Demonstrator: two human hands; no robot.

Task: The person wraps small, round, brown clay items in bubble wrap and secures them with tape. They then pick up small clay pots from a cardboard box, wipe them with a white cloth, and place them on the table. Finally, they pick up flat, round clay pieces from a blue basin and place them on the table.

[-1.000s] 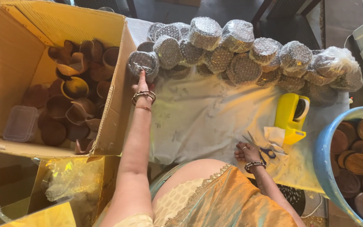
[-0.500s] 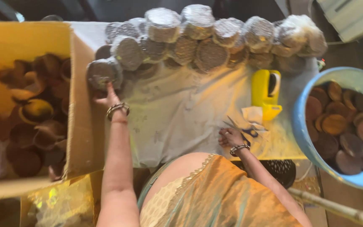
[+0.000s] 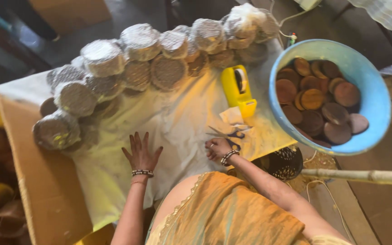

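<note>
My left hand (image 3: 141,154) lies flat on the white cloth (image 3: 169,122), fingers spread, gripping nothing. Left of it stands an open cardboard box (image 3: 41,181) of brown shells; just beyond its fingertips sit round foil-wrapped bundles (image 3: 100,56), stacked in a curving row. Right of it, my right hand (image 3: 218,149) is curled beside blue-handled scissors (image 3: 232,134); I cannot tell whether it grips them. Past that hand lie a yellow tape dispenser (image 3: 237,88), then a blue tub (image 3: 373,109) of brown discs.
</note>
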